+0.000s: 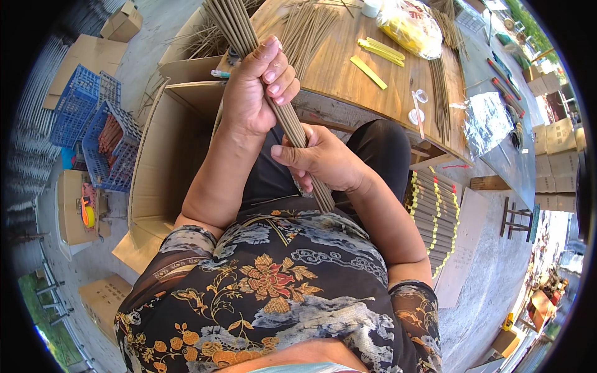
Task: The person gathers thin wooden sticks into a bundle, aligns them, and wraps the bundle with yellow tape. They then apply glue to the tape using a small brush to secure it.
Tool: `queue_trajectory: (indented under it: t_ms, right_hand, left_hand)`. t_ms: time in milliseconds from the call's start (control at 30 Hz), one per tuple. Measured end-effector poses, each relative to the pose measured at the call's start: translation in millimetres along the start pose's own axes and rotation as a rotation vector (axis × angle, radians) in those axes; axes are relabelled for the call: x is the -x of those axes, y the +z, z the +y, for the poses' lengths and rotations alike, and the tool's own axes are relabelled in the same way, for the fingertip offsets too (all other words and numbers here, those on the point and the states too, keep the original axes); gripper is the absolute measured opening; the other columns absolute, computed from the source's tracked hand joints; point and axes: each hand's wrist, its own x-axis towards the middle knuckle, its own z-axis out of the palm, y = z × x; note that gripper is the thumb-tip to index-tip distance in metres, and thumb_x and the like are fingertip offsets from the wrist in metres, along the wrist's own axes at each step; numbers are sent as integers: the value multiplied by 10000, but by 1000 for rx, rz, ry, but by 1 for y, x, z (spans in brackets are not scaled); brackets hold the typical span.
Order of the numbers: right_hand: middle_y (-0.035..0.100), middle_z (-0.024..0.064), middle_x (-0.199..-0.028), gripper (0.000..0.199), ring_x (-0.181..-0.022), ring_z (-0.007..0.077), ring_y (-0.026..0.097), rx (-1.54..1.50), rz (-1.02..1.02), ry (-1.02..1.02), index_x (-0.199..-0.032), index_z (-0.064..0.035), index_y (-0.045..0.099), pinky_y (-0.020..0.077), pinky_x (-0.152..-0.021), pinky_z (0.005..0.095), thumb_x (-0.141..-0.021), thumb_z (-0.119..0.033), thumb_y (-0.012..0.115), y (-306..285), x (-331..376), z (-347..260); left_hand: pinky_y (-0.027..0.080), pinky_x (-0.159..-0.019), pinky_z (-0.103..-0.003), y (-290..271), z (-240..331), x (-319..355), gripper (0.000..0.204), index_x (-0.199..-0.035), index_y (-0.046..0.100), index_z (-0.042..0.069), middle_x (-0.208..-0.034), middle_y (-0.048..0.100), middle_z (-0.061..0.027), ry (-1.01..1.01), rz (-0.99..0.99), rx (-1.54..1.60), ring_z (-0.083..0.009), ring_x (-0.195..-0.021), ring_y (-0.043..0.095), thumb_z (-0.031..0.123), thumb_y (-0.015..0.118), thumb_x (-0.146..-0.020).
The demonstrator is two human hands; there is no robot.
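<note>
- Left hand (261,84) was wrapped snugly round a bundle of thin brown sticks (233,25), toward the top
- Right hand (326,156) had the same bundle lower down, thumb across it
- Bundle was slanted above the lap, near the wooden table (348,96)
- Yellow strips (369,72) and more loose sticks (305,37) lay on that

Both hands (254,93) (328,157) grip thin, perhaps wooden sticks (286,118).

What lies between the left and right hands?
In the head view, a stretch of the brown stick bundle runs from left hand to right hand.
</note>
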Motion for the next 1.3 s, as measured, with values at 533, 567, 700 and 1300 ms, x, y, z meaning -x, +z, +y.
queue_trajectory:
  t_ms: [533, 567, 700, 1300]
  right_hand:
    - [486, -6, -544, 228, -416, 66, 453, 331, 292, -150, -720, -52, 458, 382, -396, 211, -809, -186, 619, 5, -7, 11]
    - [487, -2, -551, 249, -428, 69, 468, 542, 416, -261, -719, -50, 455, 394, -397, 222, -813, -212, 618, 3, -13, 22]
    - [477, 0, -550, 262, -444, 69, 478, 316, 233, -150, -714, -56, 452, 406, -401, 221, -825, -238, 605, 4, -8, 13]
    - [487, 4, -541, 213, -420, 57, 424, 51, 17, -1, -754, -57, 456, 377, -414, 210, -848, -206, 575, 3, 0, -3]
  left_hand:
    - [303, -373, -204, 22, -4, 2, 205, -751, 489, 87, -523, 380, 42, 60, 290, -221, -57, -403, 348, 216, 463, -908]
    - [305, -372, -199, 27, -7, 3, 210, -812, 520, 63, -532, 381, 35, 97, 435, -300, -57, -406, 339, 198, 414, -933]
    - [320, -381, -208, 9, 1, 5, 177, -787, 516, 84, -535, 404, 35, 38, 186, -190, -59, -419, 370, 212, 480, -904]
    - [310, -358, -207, 2, 5, 1, 211, -797, 521, 66, -521, 394, 38, 14, -44, 2, -60, -399, 357, 206, 430, -927]
